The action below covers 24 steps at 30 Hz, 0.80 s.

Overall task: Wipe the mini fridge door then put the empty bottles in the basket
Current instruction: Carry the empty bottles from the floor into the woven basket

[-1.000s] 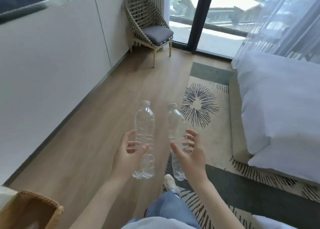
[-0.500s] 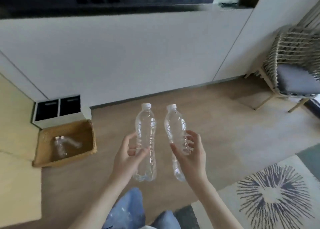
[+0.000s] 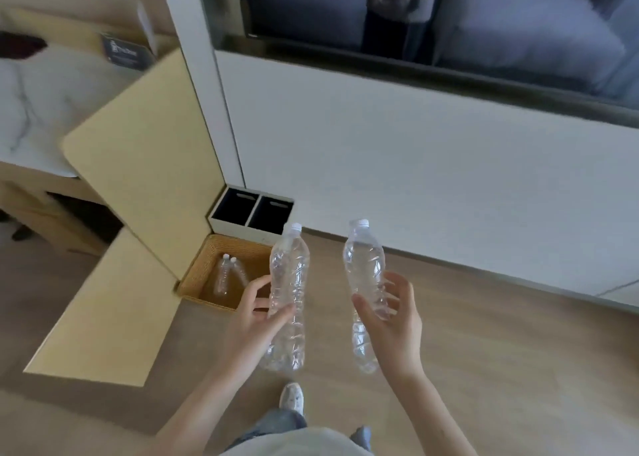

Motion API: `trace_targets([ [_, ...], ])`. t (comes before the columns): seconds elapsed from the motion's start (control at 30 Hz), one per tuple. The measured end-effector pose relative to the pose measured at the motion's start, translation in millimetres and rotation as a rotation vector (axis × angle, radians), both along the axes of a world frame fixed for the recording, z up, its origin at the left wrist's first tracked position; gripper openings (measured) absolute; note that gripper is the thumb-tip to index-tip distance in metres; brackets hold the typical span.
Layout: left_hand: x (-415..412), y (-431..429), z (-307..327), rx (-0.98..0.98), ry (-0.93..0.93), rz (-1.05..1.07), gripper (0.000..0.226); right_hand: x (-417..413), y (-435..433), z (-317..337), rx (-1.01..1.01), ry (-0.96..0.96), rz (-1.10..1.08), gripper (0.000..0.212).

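My left hand (image 3: 257,321) grips a clear empty bottle (image 3: 288,282) with a white cap, held upright in front of me. My right hand (image 3: 394,321) grips a second clear empty bottle (image 3: 364,265), also upright, a hand's width to the right of the first. A woven basket (image 3: 193,279) sits on the wood floor just left of my left hand, against a cream cabinet. Two empty bottles (image 3: 226,276) lie inside it. The mini fridge is not in view.
A cream cabinet door (image 3: 145,165) stands open at the left above a cream panel (image 3: 103,317). A small white two-slot bin (image 3: 252,213) sits behind the basket. A white wall panel (image 3: 415,179) runs across the back. My shoe (image 3: 292,397) is on the floor below.
My view has swung left toward the cabinet and moved closer to the basket, which now lies just beside my left hand. Both hands keep their hold; the bottles have spread slightly apart.
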State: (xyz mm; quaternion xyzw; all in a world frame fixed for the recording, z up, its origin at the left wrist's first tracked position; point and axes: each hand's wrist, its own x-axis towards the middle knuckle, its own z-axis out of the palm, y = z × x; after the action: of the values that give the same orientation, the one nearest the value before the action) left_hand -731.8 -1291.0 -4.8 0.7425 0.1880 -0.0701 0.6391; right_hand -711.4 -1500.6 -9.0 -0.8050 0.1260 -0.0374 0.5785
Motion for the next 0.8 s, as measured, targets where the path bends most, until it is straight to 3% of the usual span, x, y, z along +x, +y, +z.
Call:
trace_targets([
  [0.33, 116.3, 78.3, -10.4, 0.057, 0.003, 0.361, 0.053, 179.9, 71.1, 0.1, -0.008, 0.014, 0.327, 0.044],
  [0.6, 178.4, 73.2, -39.3, -0.002, 0.083, 0.775, 0.037, 320.3, 112.4, -27.2, 0.0, 0.133, 0.634, 0.047],
  [0.8, 234.5, 81.1, -47.2, -0.002, 0.097, 0.922, 0.044, 406.6, 156.4, -31.5, -0.069, 0.115, 0.851, 0.052],
])
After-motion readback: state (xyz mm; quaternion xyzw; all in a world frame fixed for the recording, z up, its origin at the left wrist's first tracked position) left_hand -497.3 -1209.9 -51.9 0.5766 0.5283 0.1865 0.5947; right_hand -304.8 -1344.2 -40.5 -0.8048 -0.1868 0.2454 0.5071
